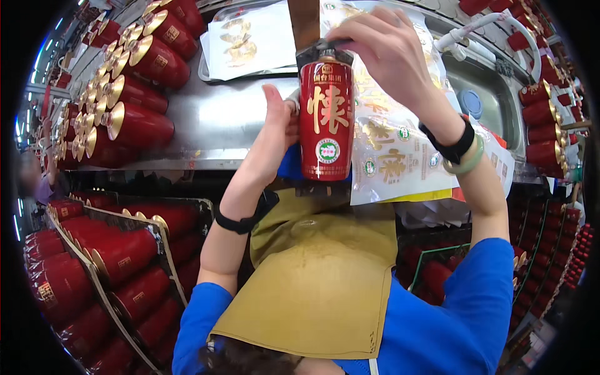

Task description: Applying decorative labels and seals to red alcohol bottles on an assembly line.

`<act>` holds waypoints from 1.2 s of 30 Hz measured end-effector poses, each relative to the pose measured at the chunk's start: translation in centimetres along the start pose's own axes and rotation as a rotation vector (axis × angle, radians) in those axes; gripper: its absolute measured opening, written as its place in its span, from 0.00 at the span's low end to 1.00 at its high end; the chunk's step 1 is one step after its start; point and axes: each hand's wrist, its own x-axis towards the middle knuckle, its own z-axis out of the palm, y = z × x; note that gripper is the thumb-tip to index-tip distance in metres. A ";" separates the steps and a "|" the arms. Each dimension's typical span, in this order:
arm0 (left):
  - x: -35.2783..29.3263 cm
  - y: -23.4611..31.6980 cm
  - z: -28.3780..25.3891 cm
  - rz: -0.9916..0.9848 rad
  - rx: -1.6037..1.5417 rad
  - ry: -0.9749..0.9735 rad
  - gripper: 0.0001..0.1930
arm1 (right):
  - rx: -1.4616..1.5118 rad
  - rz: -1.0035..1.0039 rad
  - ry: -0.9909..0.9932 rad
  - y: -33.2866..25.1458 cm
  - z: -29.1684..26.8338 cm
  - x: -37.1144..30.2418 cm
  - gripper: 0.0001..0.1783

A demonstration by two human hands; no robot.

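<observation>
A glossy red bottle with gold characters and a round green-and-white label is held in front of me, its base toward my apron. Its neck end meets a dark fitting below a brown upright bar. My right hand bends over this end, fingers pinched on the dark fitting; the fingertips are partly hidden. Beside the bottle's left side is my left hand, thumb stretched up and apart, fingers bent toward the bottle. Right of the bottle lie clear sheets of gold character decals.
Red bottles with gold bases lie stacked at the left of the metal bench. A tray of white sheets sits at the back. On the right are a sink and a pale hose. Crates of red bottles stand below.
</observation>
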 end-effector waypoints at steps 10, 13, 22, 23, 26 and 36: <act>3.1 -2.0 -0.7 -0.032 -0.164 -0.009 0.28 | 0.480 0.021 -0.154 -12.2 -3.8 -11.4 0.15; 2.9 -1.8 -0.3 0.008 -0.321 -0.078 0.29 | 0.207 0.185 0.033 -11.8 -3.6 -10.8 0.19; 1.9 -1.4 0.8 0.097 -0.238 0.122 0.29 | 0.170 0.332 0.027 -10.4 -4.9 -8.4 0.18; 2.1 -1.4 0.7 0.102 -0.240 0.121 0.29 | 0.167 0.326 0.027 -10.2 -4.5 -8.4 0.18; 3.4 -1.6 0.0 0.289 -0.070 0.154 0.36 | 0.271 0.316 -0.097 -10.8 -3.5 -8.3 0.18; 3.7 1.7 -0.7 0.478 0.704 0.059 0.23 | 0.298 0.780 0.206 -7.0 -3.3 -6.4 0.13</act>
